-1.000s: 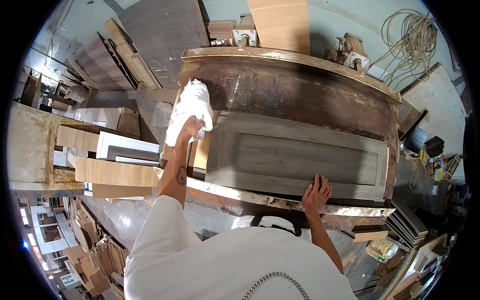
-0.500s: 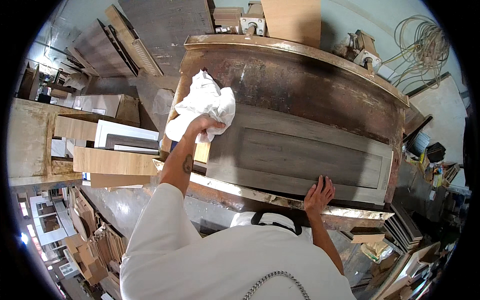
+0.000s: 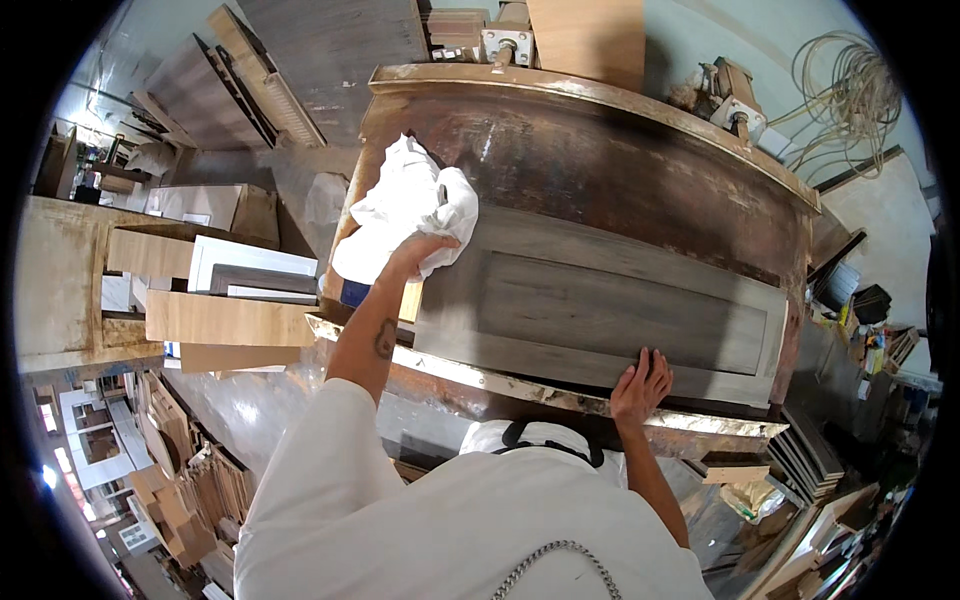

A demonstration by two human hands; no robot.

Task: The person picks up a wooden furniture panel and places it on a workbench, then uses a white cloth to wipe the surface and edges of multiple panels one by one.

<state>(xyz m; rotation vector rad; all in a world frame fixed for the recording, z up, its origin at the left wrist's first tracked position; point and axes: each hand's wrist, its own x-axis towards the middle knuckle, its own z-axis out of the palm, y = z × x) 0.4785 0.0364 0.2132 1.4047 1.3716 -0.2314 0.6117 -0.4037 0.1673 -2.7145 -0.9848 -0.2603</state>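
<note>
A grey wood-grain cabinet door (image 3: pixel 620 310) with a recessed panel lies flat on a worn brown metal bench (image 3: pixel 600 170). My left hand (image 3: pixel 425 252) grips a bunched white cloth (image 3: pixel 410 205) at the door's left end; its fingers are partly buried in the folds. Under the cloth show a bit of dark blue (image 3: pixel 354 293) and a pale wooden piece (image 3: pixel 410 300). My right hand (image 3: pixel 641 388) rests on the door's near edge, toward its right end, fingers stretched out and holding nothing.
Raised rails (image 3: pixel 590 88) border the bench. Clamp-like metal fittings (image 3: pixel 506 46) stand behind it, beside a coil of hose (image 3: pixel 848 88) on the wall. On the left, boards and door panels (image 3: pixel 230 318) stick out at the bench's side. Stacked dark panels (image 3: pixel 808 458) stand at the lower right.
My left hand and the white cloth have shifted slightly right and away from me, uncovering more of the dark blue thing. My right hand stays at the door's near edge.
</note>
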